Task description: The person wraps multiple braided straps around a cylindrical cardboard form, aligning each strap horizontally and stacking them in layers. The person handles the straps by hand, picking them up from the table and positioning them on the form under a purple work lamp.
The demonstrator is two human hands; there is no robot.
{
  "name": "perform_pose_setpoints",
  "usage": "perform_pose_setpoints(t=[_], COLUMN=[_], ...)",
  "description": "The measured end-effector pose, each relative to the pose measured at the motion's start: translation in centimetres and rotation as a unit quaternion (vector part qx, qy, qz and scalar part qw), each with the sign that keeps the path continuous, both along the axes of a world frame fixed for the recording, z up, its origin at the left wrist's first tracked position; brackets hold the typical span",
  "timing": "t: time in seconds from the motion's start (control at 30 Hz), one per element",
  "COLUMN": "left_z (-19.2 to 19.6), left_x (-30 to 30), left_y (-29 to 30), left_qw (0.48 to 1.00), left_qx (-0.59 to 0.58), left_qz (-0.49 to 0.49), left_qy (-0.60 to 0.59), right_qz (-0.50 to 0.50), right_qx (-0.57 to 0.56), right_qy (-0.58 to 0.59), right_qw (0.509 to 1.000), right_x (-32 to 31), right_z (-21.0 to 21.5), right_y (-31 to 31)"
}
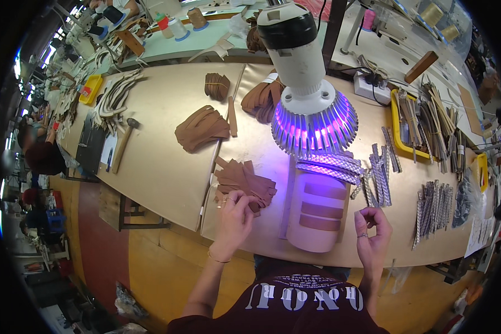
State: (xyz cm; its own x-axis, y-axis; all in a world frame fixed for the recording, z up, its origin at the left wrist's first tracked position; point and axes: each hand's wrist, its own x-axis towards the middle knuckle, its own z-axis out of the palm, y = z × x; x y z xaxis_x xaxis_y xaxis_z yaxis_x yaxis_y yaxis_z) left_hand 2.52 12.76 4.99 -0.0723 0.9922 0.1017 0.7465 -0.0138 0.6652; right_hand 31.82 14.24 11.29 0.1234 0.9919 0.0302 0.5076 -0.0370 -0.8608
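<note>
My left hand (pixel 236 220) is at the near edge of a loose pile of short brown leather strips (pixel 245 181), its fingers bent and closed on one strip at the side of the pile. To the right, my right hand (pixel 373 234) is raised beside a pale pink, round-ended board, thumb and fingers curled together; anything between them is too small to make out. Three brown strips lie crosswise on the board (pixel 312 242), one below another. Silver braided straps (pixel 331 167) lie across its far end, under a lamp (pixel 314 117) glowing violet.
Bundles of brown strips (pixel 203 129) lie further back, with a hammer (pixel 125 142) at left. More braided straps (pixel 434 209) and a yellow tray (pixel 409 131) of strips are at right. The lamp hangs low over the board. Other people (pixel 44 150) work at far left.
</note>
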Motion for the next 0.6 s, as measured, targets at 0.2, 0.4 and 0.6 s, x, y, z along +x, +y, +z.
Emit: perform_pose_setpoints(t=[0.2, 0.4, 0.6], left_z=[-0.8, -1.5, 1.1], left_x=[-0.9, -1.3, -0.5], left_y=[-0.8, -0.7, -0.8], left_qw=[0.992, 0.989, 0.985], left_qx=[-0.021, 0.025, 0.124], left_qz=[-0.05, -0.064, 0.114], left_qy=[0.115, 0.129, -0.047], right_qz=[0.162, 0.364, 0.37], right_qx=[0.037, 0.107, 0.116], right_qy=[-0.033, -0.17, -0.14], right_qw=[0.986, 0.909, 0.911], right_x=[-3.7, -6.7, -9.1], right_z=[2.4, 2.4, 2.4], right_y=[0.9, 1.7, 2.0])
